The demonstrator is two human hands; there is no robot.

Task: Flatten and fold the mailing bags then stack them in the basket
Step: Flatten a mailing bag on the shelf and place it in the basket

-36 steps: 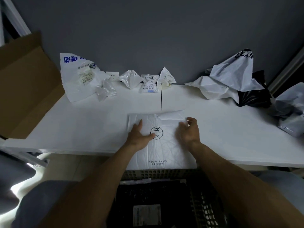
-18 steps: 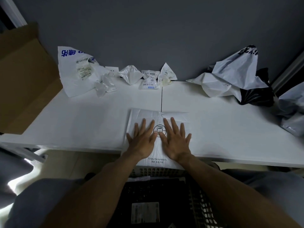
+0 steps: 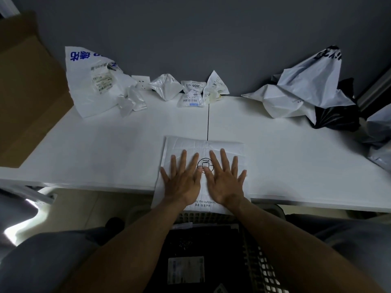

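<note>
Both of your hands have come down flat since a second ago, when your right hand was working the turned-up far corner of the white mailing bag; that corner now lies level. Your left hand and right hand press side by side on the bag, palms down and fingers spread wide, holding nothing, with the printed circular logo showing between them.

The bag lies at the near end of the dark seam that runs across the white surface. Its near edge hangs past the surface's front edge. Below that, nearer to you than the seam, the basket waits with something dark and labelled already in it.

Left of the seam's far end sit a big white bag with blue lettering and a cluster of small crumpled packets. Well to its right lie a crumpled pale bag and a black bag, all yet to be flattened. A cardboard box stands far to the left.

Flattening looks nearly done and the fold comes next. Expect the bag to behave as thin, light plastic film: soft and limp, with creases that spring back. It will likely slide on the smooth surface, the more so with one end unsupported. Pinch it at the two far corners or along a side edge, keep one palm down as an anchor, and run the fold firmly so it holds.
</note>
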